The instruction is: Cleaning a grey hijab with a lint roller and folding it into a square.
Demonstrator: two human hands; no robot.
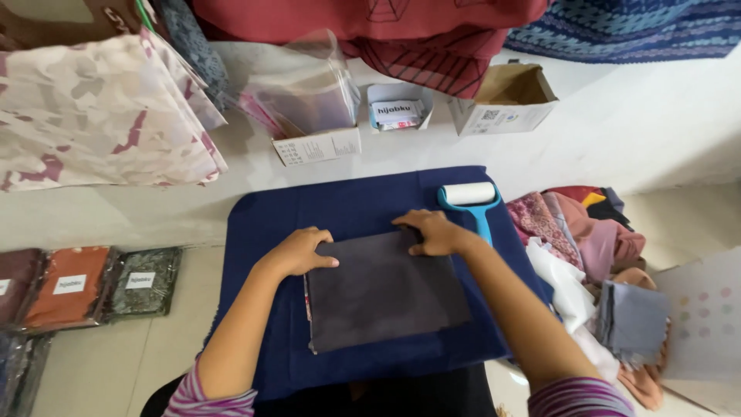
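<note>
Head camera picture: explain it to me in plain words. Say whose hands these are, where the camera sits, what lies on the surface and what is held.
There is no machine here. One camera is worn on a person's head and looks down, so the two bare arms reaching in from the bottom edge are that person's own.

The left hand and the right hand both lie flat on the far edge of a folded dark grey cloth. Neither hand grips it; they press on it. The cloth lies on a navy blue mat spread on a pale floor.

Beside the right hand lies a lint roller with a blue handle. To the right is a heap of folded fabrics. To the left lie packaged cloths in clear wrappers. Farther back stand small open cardboard boxes, and patterned fabric hangs at upper left.
</note>
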